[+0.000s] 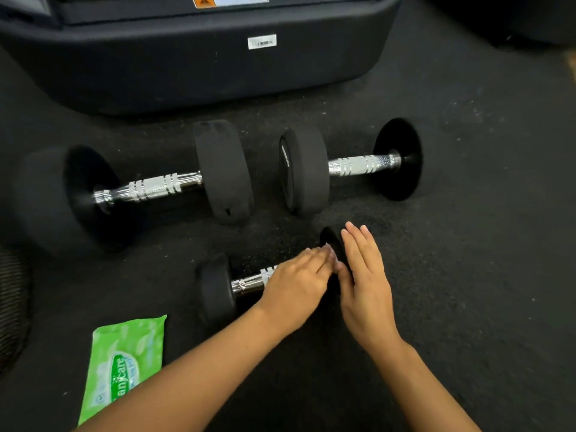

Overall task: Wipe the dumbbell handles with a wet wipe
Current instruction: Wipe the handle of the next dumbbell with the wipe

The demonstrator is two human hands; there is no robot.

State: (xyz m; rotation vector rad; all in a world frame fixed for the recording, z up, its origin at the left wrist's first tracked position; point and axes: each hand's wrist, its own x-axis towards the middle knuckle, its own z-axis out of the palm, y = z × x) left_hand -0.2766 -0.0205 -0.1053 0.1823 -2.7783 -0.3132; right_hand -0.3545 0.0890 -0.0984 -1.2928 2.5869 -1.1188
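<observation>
The small dumbbell (224,286) lies on the dark rubber floor (467,244) nearest the person, its chrome handle partly covered. The left hand (296,282) rests flat over the handle, fingers stretched toward the far weight; the right hand (363,282) stands open beside that weight, fingers straight, gripping nothing. Whether a wipe sits under the left palm I cannot tell. The green wet wipe pack (124,363) lies on the floor near the left forearm. Two larger dumbbells (137,185) (349,165) lie end to end beyond, before a black machine base (187,63)
</observation>
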